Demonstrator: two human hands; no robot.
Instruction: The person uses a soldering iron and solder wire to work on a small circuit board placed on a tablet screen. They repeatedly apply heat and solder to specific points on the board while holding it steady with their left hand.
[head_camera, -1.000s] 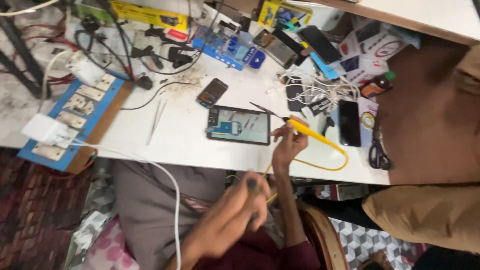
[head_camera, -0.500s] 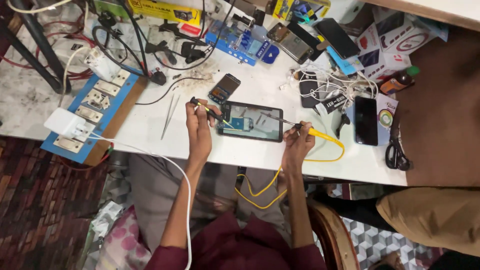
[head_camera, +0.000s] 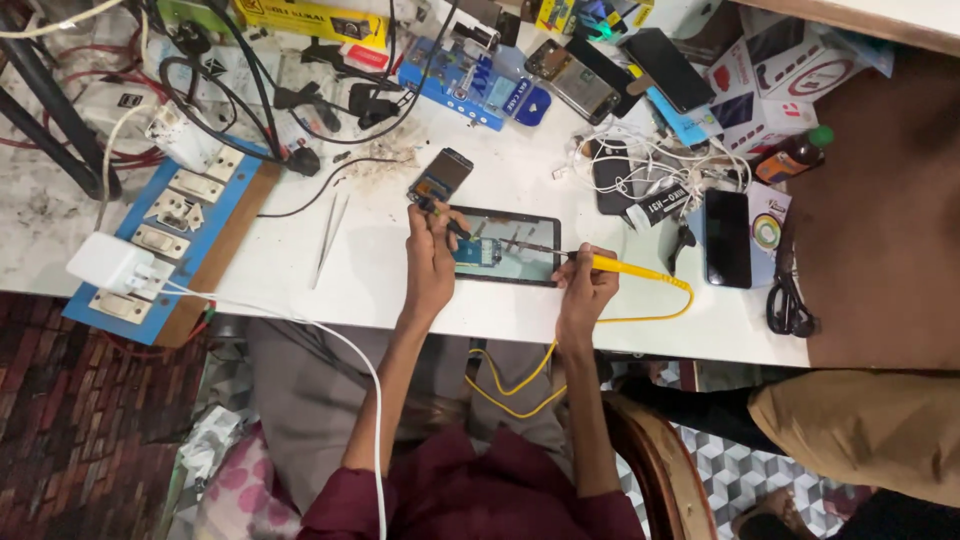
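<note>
Right hand (head_camera: 585, 290) is curled tight around the yellow soldering iron (head_camera: 620, 266), its metal tip reaching left over the opened tablet (head_camera: 505, 260) lying flat on the white tabletop (head_camera: 370, 270) between both hands. Left hand (head_camera: 430, 255) pinches a thin dark tool (head_camera: 440, 215) at the tablet's left edge. Beyond its fingers lies a small phone (head_camera: 441, 176); further left, tweezers (head_camera: 328, 235).

Your left hand (head_camera: 432, 262) and right hand (head_camera: 585, 292) are bare, with no gloves or rings visible. Your forearms are uncovered. Your maroon sleeves (head_camera: 345, 500) are pushed up above the elbows.
</note>
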